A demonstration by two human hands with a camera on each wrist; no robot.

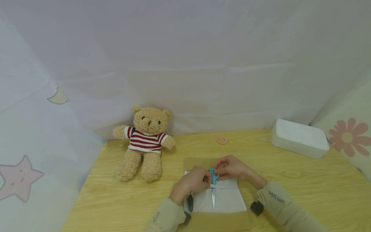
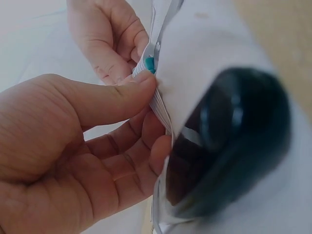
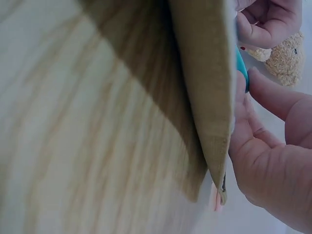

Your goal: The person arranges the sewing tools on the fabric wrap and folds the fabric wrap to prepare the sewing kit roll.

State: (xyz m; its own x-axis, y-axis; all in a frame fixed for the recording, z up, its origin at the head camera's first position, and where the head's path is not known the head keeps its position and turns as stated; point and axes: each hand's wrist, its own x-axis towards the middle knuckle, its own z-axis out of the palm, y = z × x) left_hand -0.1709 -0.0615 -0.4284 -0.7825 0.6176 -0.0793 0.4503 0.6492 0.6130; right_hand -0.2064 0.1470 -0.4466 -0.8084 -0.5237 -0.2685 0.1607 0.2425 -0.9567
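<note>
A pair of scissors (image 1: 213,197) with turquoise handles lies over an unfolded cloth roll (image 1: 230,203), white inside and tan outside. Its blades point toward me and pass under a white elastic band (image 1: 227,187) that runs across the cloth. My left hand (image 1: 193,181) pinches this ribbed band (image 2: 161,113) between thumb and fingers, just left of the scissors. With thumb and fingers, my right hand (image 1: 232,167) holds the turquoise handle (image 3: 242,72) at the far side. A black-handled tool (image 1: 190,202) sits at the cloth's left edge, its upper part hidden by my left hand.
A teddy bear (image 1: 146,138) in a striped sweater leans against the back curtain on the left. Behind the cloth roll lies a pink ring (image 1: 221,140). A white box (image 1: 299,138) stands at the back right of the wooden table (image 1: 290,170).
</note>
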